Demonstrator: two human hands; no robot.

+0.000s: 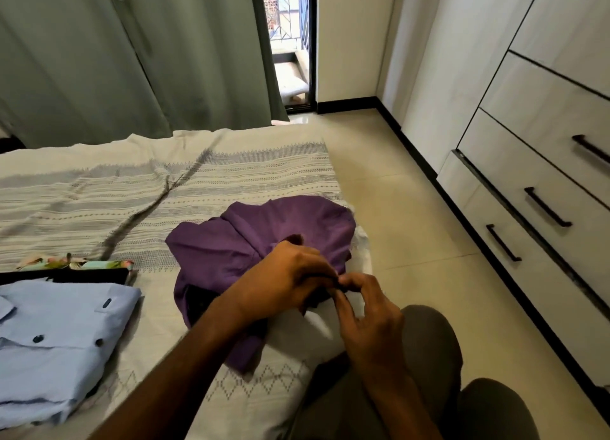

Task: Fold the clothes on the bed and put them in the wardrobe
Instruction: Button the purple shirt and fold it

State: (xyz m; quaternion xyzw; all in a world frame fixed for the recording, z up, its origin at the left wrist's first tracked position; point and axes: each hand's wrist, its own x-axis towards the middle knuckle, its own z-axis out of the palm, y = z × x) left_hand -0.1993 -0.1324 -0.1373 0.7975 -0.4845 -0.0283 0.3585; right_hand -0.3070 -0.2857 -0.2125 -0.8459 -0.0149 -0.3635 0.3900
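Purple garment (264,241) lies crumpled near the bed (132,182) corner; we pinch its edge with our left hand (284,281) and right hand (369,317), fingertips meeting. Folded blue shirt (59,337) sits left, wardrobe (528,142) stands right.

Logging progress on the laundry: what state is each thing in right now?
purple garment: crumpled, unfolded, on the bed
light blue shirt: folded, buttoned
left hand: pinching the purple garment
right hand: fingers curled at the same edge
wardrobe drawers: closed
curtain: drawn
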